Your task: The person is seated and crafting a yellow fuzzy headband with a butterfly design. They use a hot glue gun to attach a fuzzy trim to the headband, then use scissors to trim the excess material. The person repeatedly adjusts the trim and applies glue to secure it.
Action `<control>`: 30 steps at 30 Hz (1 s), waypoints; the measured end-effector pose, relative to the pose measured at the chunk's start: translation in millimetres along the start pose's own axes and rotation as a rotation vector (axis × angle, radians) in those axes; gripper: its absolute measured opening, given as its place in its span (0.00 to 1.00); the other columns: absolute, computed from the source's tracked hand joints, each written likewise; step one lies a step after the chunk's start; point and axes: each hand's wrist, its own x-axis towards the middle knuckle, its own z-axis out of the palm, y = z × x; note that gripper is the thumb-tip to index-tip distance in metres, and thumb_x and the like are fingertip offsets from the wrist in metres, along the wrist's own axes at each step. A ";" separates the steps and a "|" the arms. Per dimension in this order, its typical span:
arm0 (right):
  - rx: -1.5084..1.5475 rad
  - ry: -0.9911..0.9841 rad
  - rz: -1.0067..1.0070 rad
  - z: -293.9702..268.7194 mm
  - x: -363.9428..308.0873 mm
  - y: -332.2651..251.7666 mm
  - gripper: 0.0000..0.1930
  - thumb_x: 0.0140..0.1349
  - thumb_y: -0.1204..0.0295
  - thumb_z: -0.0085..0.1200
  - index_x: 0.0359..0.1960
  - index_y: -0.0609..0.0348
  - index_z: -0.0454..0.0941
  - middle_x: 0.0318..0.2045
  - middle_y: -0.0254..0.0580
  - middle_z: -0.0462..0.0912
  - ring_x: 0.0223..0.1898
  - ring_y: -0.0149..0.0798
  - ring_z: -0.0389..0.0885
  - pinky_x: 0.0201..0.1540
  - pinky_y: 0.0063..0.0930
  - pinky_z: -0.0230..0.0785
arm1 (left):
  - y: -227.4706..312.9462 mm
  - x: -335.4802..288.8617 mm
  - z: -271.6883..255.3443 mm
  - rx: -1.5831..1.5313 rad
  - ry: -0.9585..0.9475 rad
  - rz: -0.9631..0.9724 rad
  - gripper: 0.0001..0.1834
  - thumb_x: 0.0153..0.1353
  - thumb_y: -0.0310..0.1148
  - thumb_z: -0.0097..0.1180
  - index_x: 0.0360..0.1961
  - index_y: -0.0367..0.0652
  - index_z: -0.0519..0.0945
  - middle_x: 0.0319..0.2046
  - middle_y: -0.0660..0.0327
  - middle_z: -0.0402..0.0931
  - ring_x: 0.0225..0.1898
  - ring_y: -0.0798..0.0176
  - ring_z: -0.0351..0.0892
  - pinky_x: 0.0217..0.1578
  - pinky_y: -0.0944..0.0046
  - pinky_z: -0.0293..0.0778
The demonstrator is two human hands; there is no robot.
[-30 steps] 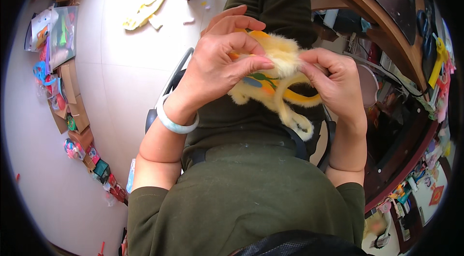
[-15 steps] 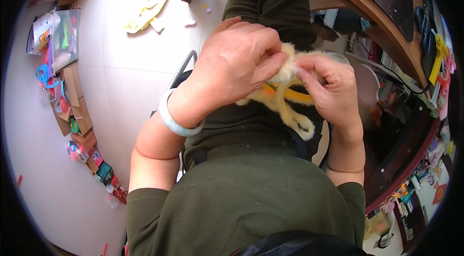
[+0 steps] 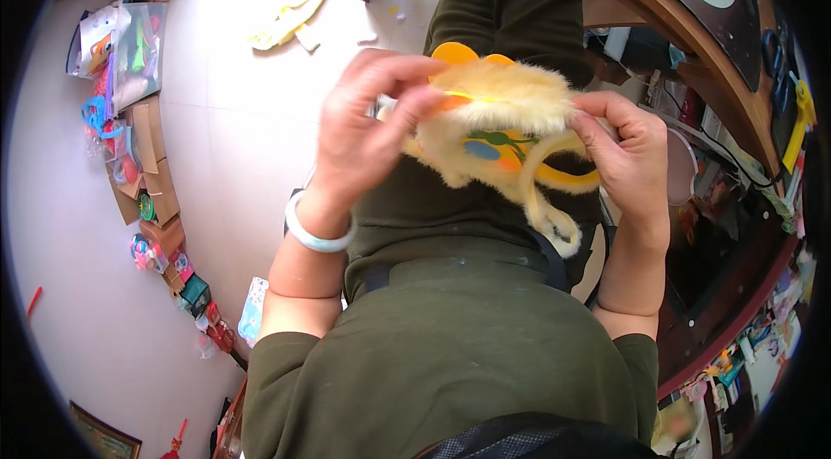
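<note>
A fluffy pale-yellow plush piece (image 3: pixel 511 95) is stretched out above my lap. Rounded orange petal shapes (image 3: pixel 454 53) stick up along its top, and an orange, blue and green pattern shows on its lower part. A fuzzy yellow strap (image 3: pixel 538 199) hangs from it in a loop. My right hand (image 3: pixel 628 143) pinches the right edge between thumb and fingers. At the left end is my left hand (image 3: pixel 368 126), wearing a pale bangle; its thumb and fingers are blurred by motion, so its grip is unclear.
Yellow fabric pieces (image 3: pixel 293 16) lie on the bright floor ahead. Boxes and bagged items (image 3: pixel 151 143) line the left wall. A wooden desk edge (image 3: pixel 684 35) curves along the right, with dark-handled scissors (image 3: pixel 776 69) and a yellow tool (image 3: pixel 798 126) on it.
The plush piece has been spread wider, and its orange petals and coloured pattern now show. My left hand has moved left from its middle. The right hand stays pinched at the right edge.
</note>
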 end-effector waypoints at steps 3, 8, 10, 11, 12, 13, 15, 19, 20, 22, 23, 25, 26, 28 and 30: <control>-0.043 -0.021 0.037 -1.3 2.7 -7.5 0.05 0.58 0.79 0.58 0.35 0.68 0.81 0.24 0.35 0.81 0.25 0.21 0.74 0.30 0.17 0.66 | 13.7 6.7 18.4 0.053 -0.079 0.143 0.15 0.48 0.31 0.71 0.36 0.37 0.81 0.34 0.55 0.76 0.35 0.54 0.77 0.36 0.61 0.74; -0.015 -0.002 0.026 4.0 2.5 -7.0 0.05 0.57 0.79 0.57 0.33 0.68 0.80 0.24 0.40 0.82 0.27 0.24 0.77 0.33 0.20 0.69 | 9.4 13.5 29.7 0.083 -0.123 0.120 0.08 0.53 0.27 0.66 0.32 0.36 0.80 0.31 0.57 0.76 0.33 0.57 0.76 0.35 0.63 0.73; -0.026 0.011 0.016 6.6 4.5 -3.7 0.04 0.57 0.79 0.57 0.33 0.68 0.80 0.24 0.41 0.82 0.27 0.24 0.77 0.33 0.20 0.69 | 4.9 16.0 28.1 -0.002 -0.160 -0.013 0.06 0.55 0.26 0.64 0.32 0.35 0.80 0.31 0.58 0.76 0.33 0.61 0.75 0.35 0.67 0.72; -0.018 0.011 0.025 7.2 5.4 -3.3 0.04 0.57 0.79 0.57 0.33 0.68 0.80 0.24 0.41 0.82 0.27 0.25 0.77 0.33 0.20 0.69 | 0.1 16.6 28.8 -0.074 -0.133 -0.074 0.07 0.57 0.28 0.62 0.32 0.35 0.80 0.31 0.58 0.76 0.32 0.61 0.75 0.35 0.67 0.71; -0.010 0.011 0.035 7.8 6.5 -2.5 0.04 0.57 0.79 0.57 0.33 0.68 0.80 0.24 0.41 0.82 0.27 0.25 0.77 0.33 0.20 0.69 | -0.9 18.0 28.3 -0.021 -0.127 -0.029 0.08 0.57 0.29 0.63 0.32 0.35 0.80 0.30 0.58 0.76 0.32 0.61 0.75 0.35 0.66 0.71; -0.002 0.010 0.045 8.3 7.2 -2.0 0.04 0.57 0.79 0.57 0.33 0.68 0.80 0.24 0.41 0.82 0.27 0.25 0.77 0.33 0.21 0.69 | -1.2 19.5 27.6 0.032 -0.120 0.015 0.08 0.57 0.30 0.63 0.32 0.35 0.80 0.30 0.58 0.76 0.32 0.61 0.75 0.36 0.66 0.71; 0.000 0.010 0.052 8.0 8.8 -4.1 0.05 0.57 0.79 0.57 0.33 0.68 0.80 0.23 0.41 0.82 0.26 0.25 0.77 0.32 0.21 0.69 | 5.0 23.8 33.6 0.132 -0.044 0.118 0.13 0.49 0.38 0.70 0.27 0.40 0.81 0.26 0.58 0.75 0.29 0.53 0.75 0.33 0.59 0.72; -0.053 0.028 0.047 6.2 9.2 -1.4 0.05 0.57 0.79 0.57 0.33 0.68 0.80 0.23 0.40 0.82 0.26 0.25 0.77 0.32 0.22 0.69 | 2.6 28.2 47.1 0.176 -0.080 0.116 0.12 0.48 0.35 0.70 0.28 0.40 0.81 0.25 0.58 0.73 0.32 0.52 0.75 0.32 0.58 0.72; -0.057 0.031 0.055 5.6 9.5 0.0 0.05 0.57 0.79 0.57 0.33 0.68 0.80 0.24 0.40 0.82 0.27 0.25 0.76 0.33 0.21 0.69 | 1.6 29.3 45.9 0.158 -0.103 0.129 0.12 0.48 0.34 0.70 0.29 0.40 0.81 0.26 0.58 0.73 0.32 0.52 0.74 0.32 0.58 0.72; -0.066 0.043 0.077 4.5 9.6 3.7 0.05 0.57 0.79 0.57 0.33 0.68 0.80 0.24 0.40 0.82 0.27 0.25 0.76 0.33 0.21 0.69 | -1.3 30.8 41.3 0.119 -0.156 0.158 0.11 0.49 0.32 0.69 0.31 0.39 0.81 0.27 0.57 0.72 0.32 0.53 0.74 0.32 0.59 0.72; -0.042 0.043 0.083 3.9 11.0 7.2 0.05 0.57 0.79 0.57 0.33 0.68 0.80 0.24 0.40 0.82 0.27 0.25 0.76 0.33 0.21 0.69 | -1.6 30.9 38.5 0.120 -0.196 0.129 0.13 0.50 0.30 0.70 0.34 0.37 0.80 0.27 0.59 0.75 0.30 0.63 0.77 0.32 0.67 0.73; 0.009 0.048 0.085 2.9 15.5 13.0 0.05 0.57 0.78 0.57 0.33 0.68 0.80 0.24 0.39 0.82 0.27 0.25 0.76 0.33 0.21 0.69 | -1.5 33.8 32.6 0.066 -0.245 -0.018 0.12 0.51 0.29 0.69 0.35 0.37 0.80 0.28 0.60 0.76 0.31 0.67 0.77 0.33 0.68 0.73; 0.056 0.037 0.105 1.5 15.7 12.0 0.05 0.57 0.78 0.57 0.33 0.68 0.80 0.24 0.39 0.82 0.27 0.25 0.76 0.33 0.20 0.68 | -0.9 35.1 30.6 0.040 -0.269 -0.091 0.12 0.52 0.29 0.69 0.35 0.37 0.80 0.29 0.61 0.77 0.32 0.69 0.77 0.33 0.69 0.73; 0.148 0.011 0.136 -4.6 19.2 4.3 0.05 0.56 0.78 0.58 0.33 0.69 0.80 0.23 0.39 0.82 0.28 0.24 0.75 0.33 0.20 0.68 | 11.9 41.6 23.7 -0.126 -0.317 -0.220 0.10 0.53 0.28 0.67 0.34 0.35 0.80 0.30 0.63 0.79 0.33 0.72 0.76 0.35 0.71 0.73; 0.139 -0.039 0.093 -18.0 18.1 -21.1 0.05 0.56 0.78 0.58 0.32 0.69 0.80 0.23 0.39 0.82 0.27 0.23 0.75 0.32 0.19 0.67 | 30.1 47.4 12.1 -0.243 -0.365 -0.292 0.10 0.54 0.28 0.67 0.33 0.35 0.80 0.30 0.63 0.80 0.34 0.73 0.77 0.35 0.72 0.73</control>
